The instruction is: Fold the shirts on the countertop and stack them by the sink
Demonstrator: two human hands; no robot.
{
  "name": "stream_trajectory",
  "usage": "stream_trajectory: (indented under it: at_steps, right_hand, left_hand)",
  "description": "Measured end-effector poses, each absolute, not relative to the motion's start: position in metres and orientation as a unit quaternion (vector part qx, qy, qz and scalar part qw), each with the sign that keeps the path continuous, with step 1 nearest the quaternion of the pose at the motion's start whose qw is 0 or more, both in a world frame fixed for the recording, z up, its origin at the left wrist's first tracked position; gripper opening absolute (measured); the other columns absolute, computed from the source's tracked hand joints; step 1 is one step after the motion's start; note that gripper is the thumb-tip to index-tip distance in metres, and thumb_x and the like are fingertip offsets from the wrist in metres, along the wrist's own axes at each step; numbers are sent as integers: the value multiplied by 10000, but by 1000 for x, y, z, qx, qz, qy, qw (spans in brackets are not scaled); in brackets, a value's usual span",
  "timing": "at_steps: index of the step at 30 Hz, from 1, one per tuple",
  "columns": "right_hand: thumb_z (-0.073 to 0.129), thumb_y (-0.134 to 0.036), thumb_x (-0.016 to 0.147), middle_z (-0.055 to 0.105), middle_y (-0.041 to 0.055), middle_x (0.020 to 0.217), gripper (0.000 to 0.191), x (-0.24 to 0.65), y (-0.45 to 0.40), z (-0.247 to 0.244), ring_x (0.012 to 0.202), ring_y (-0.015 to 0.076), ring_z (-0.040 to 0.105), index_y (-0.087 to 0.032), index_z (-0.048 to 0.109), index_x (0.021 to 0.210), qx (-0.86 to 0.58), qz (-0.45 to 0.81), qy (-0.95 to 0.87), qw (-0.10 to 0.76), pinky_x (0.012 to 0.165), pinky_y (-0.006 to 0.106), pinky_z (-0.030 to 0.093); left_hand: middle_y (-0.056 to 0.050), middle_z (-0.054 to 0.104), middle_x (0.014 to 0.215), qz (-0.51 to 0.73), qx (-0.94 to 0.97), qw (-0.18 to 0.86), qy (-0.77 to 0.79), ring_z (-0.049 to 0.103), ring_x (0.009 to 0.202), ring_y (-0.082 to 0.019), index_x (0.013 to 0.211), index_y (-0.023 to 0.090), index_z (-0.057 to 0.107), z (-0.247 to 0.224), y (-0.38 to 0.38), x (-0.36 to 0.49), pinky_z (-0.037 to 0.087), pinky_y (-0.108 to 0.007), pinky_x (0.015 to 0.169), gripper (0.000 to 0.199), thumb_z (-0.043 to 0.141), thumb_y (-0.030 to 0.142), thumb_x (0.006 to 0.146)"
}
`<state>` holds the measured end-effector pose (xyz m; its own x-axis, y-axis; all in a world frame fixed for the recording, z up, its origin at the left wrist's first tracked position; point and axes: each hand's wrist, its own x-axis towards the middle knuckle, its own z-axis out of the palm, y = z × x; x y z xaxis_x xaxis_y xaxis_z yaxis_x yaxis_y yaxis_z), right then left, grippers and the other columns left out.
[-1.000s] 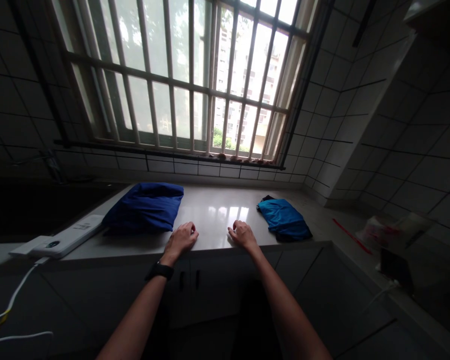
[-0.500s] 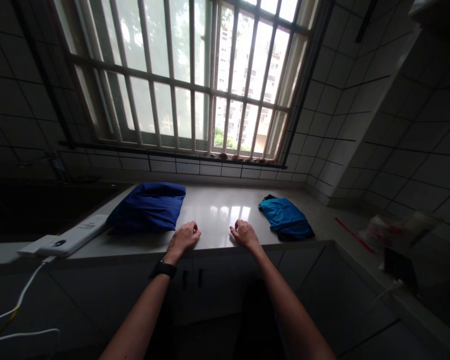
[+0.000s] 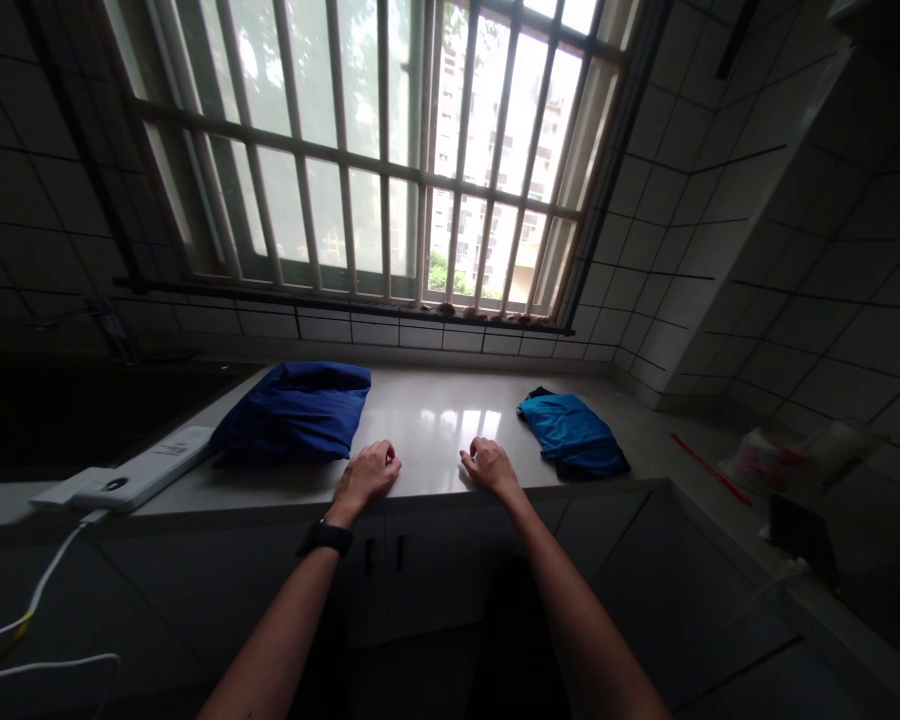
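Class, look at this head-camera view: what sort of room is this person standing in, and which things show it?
Probably a home kitchen: white-tiled walls, a polished stone countertop and cabinet doors with dark handles beneath it, beside a barred window.

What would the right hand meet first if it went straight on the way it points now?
The way looks free: the right hand points forward and slightly inward across the counter towards the tiled wall under the window, which it would probably meet first, though depth is hard to judge.

On the table (image 3: 427, 430), you have a cloth bundle (image 3: 292, 412) to your left, a second bundle (image 3: 572, 436) to your right, a power strip (image 3: 131, 470) further left, and the window (image 3: 345, 150) behind them all.
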<state>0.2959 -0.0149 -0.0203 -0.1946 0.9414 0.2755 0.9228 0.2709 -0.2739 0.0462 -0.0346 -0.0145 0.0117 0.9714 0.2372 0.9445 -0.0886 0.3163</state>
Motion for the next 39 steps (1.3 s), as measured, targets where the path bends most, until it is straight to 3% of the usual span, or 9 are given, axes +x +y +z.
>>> stream_trajectory:
  at_steps: [39]
  right_hand:
    - [530,-368,1042,707,94,1000,246,293,-23,-10,911,198,636,-185,655,937,-612,34,-769,180,803,286,438]
  left_hand:
    - [-96,736,1006,223,705,44,672,652,973,-230,905,210,635,-17,-33,45,458,-305,829,141,498,243,905]
